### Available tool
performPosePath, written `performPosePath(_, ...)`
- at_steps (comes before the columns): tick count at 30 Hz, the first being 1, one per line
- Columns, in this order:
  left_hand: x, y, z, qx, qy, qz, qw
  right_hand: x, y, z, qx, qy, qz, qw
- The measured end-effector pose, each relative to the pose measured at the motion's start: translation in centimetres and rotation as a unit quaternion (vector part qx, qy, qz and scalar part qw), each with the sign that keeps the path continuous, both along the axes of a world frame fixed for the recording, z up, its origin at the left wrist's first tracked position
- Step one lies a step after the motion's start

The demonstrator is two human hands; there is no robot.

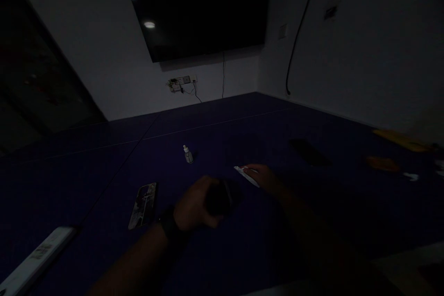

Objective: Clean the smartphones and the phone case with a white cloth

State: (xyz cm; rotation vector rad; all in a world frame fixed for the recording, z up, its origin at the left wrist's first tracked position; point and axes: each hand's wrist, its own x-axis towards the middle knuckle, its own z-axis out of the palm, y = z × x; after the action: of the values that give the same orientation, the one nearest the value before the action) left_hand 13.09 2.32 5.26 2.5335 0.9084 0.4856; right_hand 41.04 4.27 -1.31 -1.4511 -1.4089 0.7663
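In the dim head view, my left hand, with a dark band on its wrist, is closed around a dark object. The object is too dark for me to name. Farther right, my right hand pinches a thin white folded piece, which looks like cloth or tissue. Its near end lies close to the purple surface. A small clear bottle with a white dropper-like cap stands upright beyond my left hand. Left of that hand lies a phone or phone case with a picture on its back.
A long white bar lies at the lower left. On the right are a flat dark slab, an orange item and a yellow item. A dark screen hangs above wall sockets. A cable hangs on the right wall.
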Motion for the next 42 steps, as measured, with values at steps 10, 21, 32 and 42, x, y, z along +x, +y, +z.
performPosePath(10,-2.8,-2.9,-2.8,-0.133,-0.262,0.008,0.956,-4.2,-2.3,4.6,0.046,-0.030,0.034,0.998)
performPosePath(21,-3.0,-3.2,-3.4,-0.152,-0.274,0.004,0.950,-8.6,-4.7,9.7,0.239,-0.210,0.289,0.903)
performPosePath(32,-2.8,-2.7,-5.0,-0.100,-0.290,0.002,0.952,-9.1,-6.6,8.7,0.312,-0.150,0.372,0.861)
performPosePath(42,-3.0,-2.6,-5.3,-0.128,-0.310,-0.021,0.942,-9.0,-5.3,7.7,0.269,-0.143,0.281,0.910)
